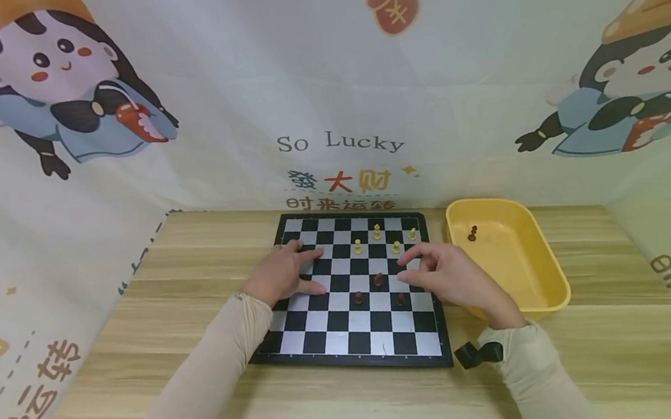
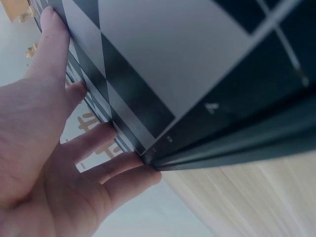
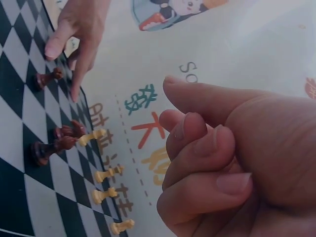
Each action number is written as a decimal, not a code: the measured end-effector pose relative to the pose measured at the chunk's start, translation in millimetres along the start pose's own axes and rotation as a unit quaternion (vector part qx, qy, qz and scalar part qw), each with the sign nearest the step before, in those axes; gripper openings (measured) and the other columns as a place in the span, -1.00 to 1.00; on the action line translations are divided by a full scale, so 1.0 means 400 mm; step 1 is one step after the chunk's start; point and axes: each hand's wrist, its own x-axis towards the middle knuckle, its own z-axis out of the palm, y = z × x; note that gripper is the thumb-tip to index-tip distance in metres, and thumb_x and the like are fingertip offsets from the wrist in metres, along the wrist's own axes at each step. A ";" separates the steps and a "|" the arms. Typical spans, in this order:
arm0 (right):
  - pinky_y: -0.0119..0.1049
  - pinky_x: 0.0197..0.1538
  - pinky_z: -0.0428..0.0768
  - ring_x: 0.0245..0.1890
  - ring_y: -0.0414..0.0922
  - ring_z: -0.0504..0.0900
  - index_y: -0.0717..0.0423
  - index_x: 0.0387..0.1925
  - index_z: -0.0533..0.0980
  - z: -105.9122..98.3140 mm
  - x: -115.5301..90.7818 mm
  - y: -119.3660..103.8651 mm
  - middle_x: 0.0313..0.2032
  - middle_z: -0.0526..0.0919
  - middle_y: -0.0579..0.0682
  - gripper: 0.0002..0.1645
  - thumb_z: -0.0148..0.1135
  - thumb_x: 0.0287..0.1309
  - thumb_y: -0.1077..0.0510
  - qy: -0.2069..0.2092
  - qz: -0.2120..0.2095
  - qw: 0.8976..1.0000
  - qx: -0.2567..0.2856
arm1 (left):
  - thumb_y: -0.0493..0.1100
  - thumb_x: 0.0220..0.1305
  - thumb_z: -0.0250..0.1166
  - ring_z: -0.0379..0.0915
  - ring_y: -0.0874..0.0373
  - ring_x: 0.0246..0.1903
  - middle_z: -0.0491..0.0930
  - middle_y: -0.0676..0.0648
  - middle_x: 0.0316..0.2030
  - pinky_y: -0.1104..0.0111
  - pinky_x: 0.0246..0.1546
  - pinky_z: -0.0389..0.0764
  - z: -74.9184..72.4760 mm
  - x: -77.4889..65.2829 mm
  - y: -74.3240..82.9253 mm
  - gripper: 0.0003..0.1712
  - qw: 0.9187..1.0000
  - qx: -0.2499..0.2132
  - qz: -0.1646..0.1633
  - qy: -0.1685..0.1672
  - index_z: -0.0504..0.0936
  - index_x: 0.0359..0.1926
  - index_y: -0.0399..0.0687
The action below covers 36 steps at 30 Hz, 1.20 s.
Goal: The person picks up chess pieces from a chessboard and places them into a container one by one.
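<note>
Holding one dark piece point(image 1: 473, 234) toward its upper left end, the bin point(image 1: 516, 259) sits right of centre in the head frame, yellow, open-topped, lower left part behind the right wrist; cannot tell if that piece stands or lies.

Board point(image 1: 336, 341) at lower centre, flat on the table point(image 1: 626, 330). Pale pieces point(image 1: 377, 232), four, toward its upper right; dark pieces point(image 1: 359, 298), three, centre to lower right, upright.

Left hand point(image 1: 281, 273): at the board's left edge, digits spread wide, fingertips touching the rim, holding no piece. Right hand point(image 1: 447, 273): over the board's right edge, between board and bin; thumb and index a narrow gap apart, other fingers loosely curled, nothing held; tips near the pale pieces. Strap point(image 1: 479, 355), black, at the right wrist, lower right of the board
</note>
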 end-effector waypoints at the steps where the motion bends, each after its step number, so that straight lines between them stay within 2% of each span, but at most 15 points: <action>1: -0.42 -0.69 0.20 -0.75 -0.19 0.28 0.09 0.03 0.63 0.004 0.001 0.001 -0.64 0.42 -0.11 -0.63 0.40 0.26 0.02 -0.003 0.002 1.000 0.000 | 0.45 0.12 0.29 0.21 -0.39 0.46 0.19 -0.35 0.53 -0.11 0.50 0.31 0.000 0.000 -0.001 0.04 1.000 0.001 0.001 0.001 0.26 0.56 0.21; 11: -0.40 -0.60 0.33 -0.68 -0.14 0.44 0.06 0.08 0.60 0.032 -0.002 0.028 -0.61 0.48 -0.07 -0.56 0.44 0.22 0.00 -0.051 0.046 0.997 -0.039 | 0.44 0.11 0.30 0.21 -0.37 0.47 0.20 -0.34 0.53 -0.11 0.50 0.31 0.005 -0.003 -0.005 0.03 1.000 -0.001 0.001 0.001 0.28 0.55 0.21; 16: -0.42 -0.62 0.30 -0.71 -0.16 0.42 0.08 0.06 0.61 0.048 -0.001 0.037 -0.63 0.46 -0.08 -0.57 0.46 0.20 0.04 -0.067 0.033 0.997 -0.038 | 0.45 0.10 0.30 0.19 -0.37 0.48 0.17 -0.32 0.55 -0.12 0.50 0.31 0.013 -0.001 -0.004 0.04 1.000 -0.006 -0.008 -0.004 0.26 0.56 0.24; 21: -0.43 -0.63 0.31 -0.74 -0.19 0.41 0.07 0.03 0.61 0.062 0.003 0.044 -0.66 0.46 -0.10 -0.58 0.48 0.18 0.05 -0.081 0.042 0.995 -0.049 | 0.45 0.10 0.30 0.15 -0.38 0.50 0.14 -0.31 0.56 -0.13 0.50 0.30 0.018 0.003 -0.002 0.05 1.000 -0.017 -0.009 -0.007 0.24 0.56 0.25; 29: -0.42 -0.60 0.32 -0.72 -0.20 0.43 0.09 0.01 0.58 0.079 0.015 0.051 -0.65 0.45 -0.09 -0.60 0.46 0.18 0.08 -0.092 0.048 0.992 -0.069 | 0.44 0.09 0.32 0.16 -0.42 0.47 0.17 -0.34 0.54 -0.15 0.47 0.34 0.009 0.003 -0.003 0.05 1.000 -0.019 -0.006 0.005 0.26 0.55 0.22; 36: -0.44 -0.61 0.37 -0.72 -0.23 0.45 0.09 -0.08 0.61 0.086 0.018 0.061 -0.63 0.46 -0.10 -0.76 0.40 0.23 0.16 -0.103 0.025 0.991 -0.087 | 0.41 0.12 0.31 0.03 -0.29 0.56 0.09 -0.33 0.57 -0.17 0.59 0.05 0.013 0.003 -0.004 0.04 1.000 -0.027 -0.003 0.007 0.27 0.55 0.16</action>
